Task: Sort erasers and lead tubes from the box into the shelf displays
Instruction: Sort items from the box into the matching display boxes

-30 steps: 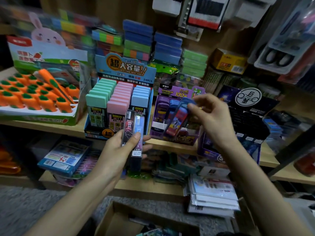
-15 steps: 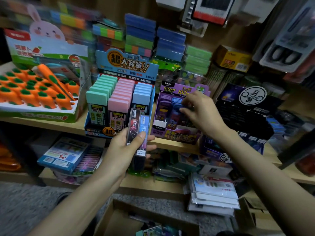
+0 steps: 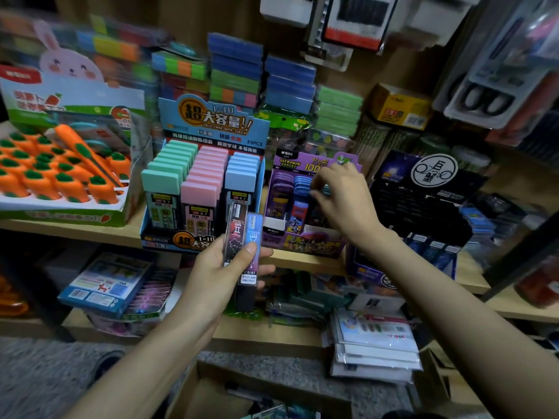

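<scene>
I hold two lead tubes (image 3: 243,243) upright in my left hand (image 3: 217,276), fingers wrapped around their lower halves, just in front of the blue display (image 3: 208,125) of pastel lead cases. My right hand (image 3: 341,198) reaches into the purple display (image 3: 305,240) beside it, fingertips (image 3: 314,193) pinched narrow at the row of cases there; I cannot tell whether they grip one or only press it into place. The shelf (image 3: 296,261) displays look mostly full, so I judge a fair part sorted. The two tubes in my left hand remain to be placed, and the cardboard box (image 3: 211,388) on the floor below shows more items, too blurred to name.
</scene>
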Motion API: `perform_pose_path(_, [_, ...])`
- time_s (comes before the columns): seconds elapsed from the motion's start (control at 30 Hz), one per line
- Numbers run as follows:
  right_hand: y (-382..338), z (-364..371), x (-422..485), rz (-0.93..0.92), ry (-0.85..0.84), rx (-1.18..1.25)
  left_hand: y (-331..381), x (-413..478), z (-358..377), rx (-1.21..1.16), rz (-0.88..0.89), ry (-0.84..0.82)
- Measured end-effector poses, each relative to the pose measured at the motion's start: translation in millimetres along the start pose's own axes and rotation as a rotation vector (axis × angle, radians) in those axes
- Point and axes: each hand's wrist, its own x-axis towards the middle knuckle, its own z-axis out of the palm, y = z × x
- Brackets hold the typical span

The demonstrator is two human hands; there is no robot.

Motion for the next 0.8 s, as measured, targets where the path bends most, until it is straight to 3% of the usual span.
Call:
perform_pose_path(0.2, [0, 2, -1, -0.008, -0.067, -0.066, 1, -1, 3, -0.004, -0.008, 0.001])
perform_pose_path(0.33, [-3, -8, 5, 0.098, -0.114, 0.226, 2, -1, 2, 0.002, -0.01, -0.003])
perform_pose_path(0.47, [0, -23, 9, 0.158, -0.018, 0.448, 1, -1, 1, 0.004, -0.014, -0.004])
perform_pose_path(0.7, [5, -27, 16, 0.142, 0.095, 0.45, 0, 0, 1, 0.011, -0.029, -0.007])
perform_pose_path(0.8, [4, -17, 12, 0.083, 0.014, 0.368, -1, 0, 1, 0.003, -0.033, -0.006])
